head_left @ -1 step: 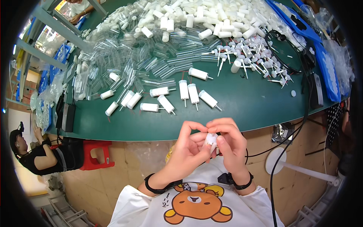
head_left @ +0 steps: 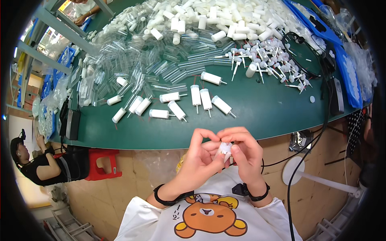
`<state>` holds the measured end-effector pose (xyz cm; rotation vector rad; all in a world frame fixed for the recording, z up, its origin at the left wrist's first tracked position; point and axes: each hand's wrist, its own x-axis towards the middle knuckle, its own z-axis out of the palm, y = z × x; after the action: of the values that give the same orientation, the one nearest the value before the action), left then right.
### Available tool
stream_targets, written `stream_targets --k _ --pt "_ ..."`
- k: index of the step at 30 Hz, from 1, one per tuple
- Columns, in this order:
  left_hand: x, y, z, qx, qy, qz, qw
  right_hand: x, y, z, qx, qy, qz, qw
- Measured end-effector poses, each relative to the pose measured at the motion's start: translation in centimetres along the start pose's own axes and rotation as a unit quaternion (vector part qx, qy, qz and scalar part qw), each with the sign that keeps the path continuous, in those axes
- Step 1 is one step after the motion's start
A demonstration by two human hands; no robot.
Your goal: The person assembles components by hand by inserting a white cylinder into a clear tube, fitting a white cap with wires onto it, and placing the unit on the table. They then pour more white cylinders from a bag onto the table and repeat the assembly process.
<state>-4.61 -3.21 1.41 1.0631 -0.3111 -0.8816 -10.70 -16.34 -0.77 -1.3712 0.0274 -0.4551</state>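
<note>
Just off the near edge of the table, my left hand (head_left: 205,158) and my right hand (head_left: 246,152) are closed together around a small white plastic piece (head_left: 225,148). Thumbs press it from both sides, while the curled index fingers meet above it. My fingers cover much of the piece, so its full shape is hidden. Beyond my hands lie several white cylinders with clear sleeves and thin white stems, among them one cylinder (head_left: 221,105) nearest to my hands.
Clear plastic tubes (head_left: 169,70) lie heaped on the green table (head_left: 257,116). Behind them rises a pile of white cylinders (head_left: 241,28). White stemmed caps (head_left: 277,64) and a black cable (head_left: 321,120) are at right. Left, a person (head_left: 44,164) sits beside a red stool (head_left: 102,162).
</note>
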Motion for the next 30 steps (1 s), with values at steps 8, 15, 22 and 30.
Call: stream_targets --k 8,15,22,30 --pt "0.0 -0.4 0.3 0.031 -0.033 0.024 0.999 -0.4 0.9 -1.1 0.074 -0.031 -0.022 0.997" --pt "0.0 0.1 -0.8 0.025 -0.058 -0.002 0.998 -0.6 1.0 -0.5 0.101 -0.003 0.002 0.995" --pt "0.1 -0.2 -1.4 0.077 -0.044 0.024 0.996 -1.6 2.1 -1.4 0.086 -0.006 0.003 0.996" --pt "3.8 3.4 -4.9 0.714 0.224 0.273 0.604 -1.2 1.4 -3.6 0.053 0.121 -0.008 0.991"
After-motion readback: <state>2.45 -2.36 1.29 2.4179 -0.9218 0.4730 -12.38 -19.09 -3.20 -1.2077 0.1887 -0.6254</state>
